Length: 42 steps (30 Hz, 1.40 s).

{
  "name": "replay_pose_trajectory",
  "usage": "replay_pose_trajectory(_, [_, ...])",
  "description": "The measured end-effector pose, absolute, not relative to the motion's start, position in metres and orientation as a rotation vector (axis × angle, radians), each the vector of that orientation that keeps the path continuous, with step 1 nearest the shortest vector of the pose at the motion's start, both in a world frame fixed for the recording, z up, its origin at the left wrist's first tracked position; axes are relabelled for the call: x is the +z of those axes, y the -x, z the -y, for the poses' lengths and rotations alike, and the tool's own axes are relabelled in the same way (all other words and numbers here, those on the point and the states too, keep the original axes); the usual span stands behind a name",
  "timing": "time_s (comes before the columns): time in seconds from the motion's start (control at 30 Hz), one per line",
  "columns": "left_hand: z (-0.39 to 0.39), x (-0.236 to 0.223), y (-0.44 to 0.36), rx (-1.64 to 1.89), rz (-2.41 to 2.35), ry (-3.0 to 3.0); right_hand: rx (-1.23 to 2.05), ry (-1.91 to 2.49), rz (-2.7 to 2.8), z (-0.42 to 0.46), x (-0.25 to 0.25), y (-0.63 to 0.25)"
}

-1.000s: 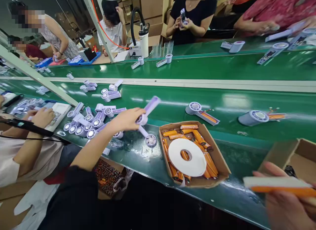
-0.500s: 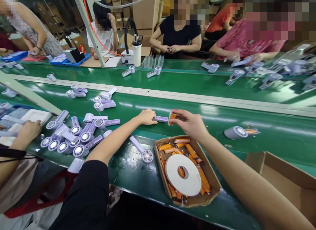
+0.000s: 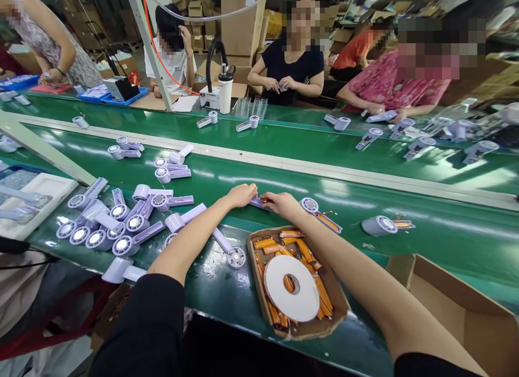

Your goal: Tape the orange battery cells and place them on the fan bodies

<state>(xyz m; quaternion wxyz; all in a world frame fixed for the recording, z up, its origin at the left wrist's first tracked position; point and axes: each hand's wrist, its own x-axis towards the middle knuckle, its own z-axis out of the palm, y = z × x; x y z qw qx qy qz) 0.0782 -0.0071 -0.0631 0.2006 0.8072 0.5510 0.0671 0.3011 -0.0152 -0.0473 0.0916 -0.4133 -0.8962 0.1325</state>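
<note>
My left hand (image 3: pixel 242 195) is closed around the head end of a lavender handheld fan housing (image 3: pixel 258 203), mostly hidden by the fingers. My right hand (image 3: pixel 283 205) is close beside it, fingertips pinched at the housing's handle; what they hold is hidden. Under my right forearm stands a cardboard tray (image 3: pixel 255 282) of orange-wrapped batteries (image 3: pixel 323 296). A white roll of tape (image 3: pixel 273 290) lies on top of them. Just right of my right hand lies a fan (image 3: pixel 310 205) with an orange battery in its handle.
Lavender fan housings (image 3: pixel 135 223) are piled left of my left arm. One fan (image 3: pixel 235 257) lies beside the tray. Another fan with a battery (image 3: pixel 379 226) lies on the green belt (image 3: pixel 344 188). An open cardboard box (image 3: pixel 458 312) stands at right. Several people work across the line.
My right hand has moved left to the housing in my left hand; the orange battery it held is no longer visible. The co-worker's hand at far left has left view.
</note>
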Motion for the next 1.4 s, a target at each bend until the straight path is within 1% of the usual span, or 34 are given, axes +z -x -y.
replay_pose_trajectory(0.1, [0.008,-0.063,-0.083,0.188,-1.599,-2.226,0.366,1.241,2.804,0.015,-0.047,-0.288])
replay_pose_trajectory(0.2, [0.007,-0.054,-0.088,0.182,-1.633,-2.223,0.358,1.288,2.873,0.015,-0.038,-0.269])
replay_pose_trajectory(0.3, [0.017,-0.03,-0.101,0.214,-1.712,-2.243,0.393,1.334,2.888,0.021,-0.01,-0.268])
replay_pose_trajectory(0.37, [0.042,-0.008,-0.113,0.335,-1.727,-2.328,0.398,1.314,2.8,0.044,0.013,-0.29])
replay_pose_trajectory(0.4, [0.061,0.002,-0.119,0.406,-1.628,-2.434,0.388,1.293,2.68,0.065,0.023,-0.308])
replay_pose_trajectory(0.47, [0.111,0.017,-0.127,0.457,-1.17,-2.71,0.365,1.24,2.284,0.127,0.034,-0.349])
replay_pose_trajectory(0.53, [0.164,0.023,-0.132,0.298,-0.651,-2.877,0.384,1.285,1.858,0.205,0.031,-0.386])
replay_pose_trajectory(0.6, [0.205,0.023,-0.133,0.098,-0.508,-2.907,0.45,1.335,1.517,0.28,0.016,-0.407])
replay_pose_trajectory(0.7, [0.229,0.021,-0.13,-0.044,-0.527,-2.861,0.696,1.419,1.313,0.356,-0.011,-0.404])
replay_pose_trajectory(0.8, [0.235,0.029,-0.121,0.027,-0.523,-2.791,1.025,1.461,1.306,0.384,-0.026,-0.374])
replay_pose_trajectory(0.9, [0.25,0.044,-0.108,0.249,-0.649,-2.764,1.245,1.417,1.376,0.385,-0.025,-0.337])
replay_pose_trajectory(1.07, [0.286,0.055,-0.079,0.52,-0.769,-2.815,1.335,1.052,1.776,0.382,-0.013,-0.283])
replay_pose_trajectory(1.17, [0.297,0.046,-0.05,0.64,-1.024,-2.851,1.396,0.772,2.189,0.369,-0.008,-0.278])
replay_pose_trajectory(1.2, [0.3,0.043,-0.037,0.682,-1.117,-2.862,1.365,0.716,2.353,0.358,-0.005,-0.285])
replay_pose_trajectory(1.23, [0.304,0.041,-0.024,0.724,-1.209,-2.864,1.267,0.727,2.484,0.342,-0.001,-0.296])
replay_pose_trajectory(1.3, [0.312,0.042,0.002,0.81,-1.39,-2.826,0.912,0.939,2.583,0.301,0.008,-0.327])
replay_pose_trajectory(1.33, [0.316,0.044,0.013,0.854,-1.469,-2.799,0.681,1.113,2.527,0.276,0.012,-0.345])
replay_pose_trajectory(1.4, [0.322,0.051,0.027,0.906,-1.577,-2.766,0.352,1.267,2.61,0.228,0.017,-0.378])
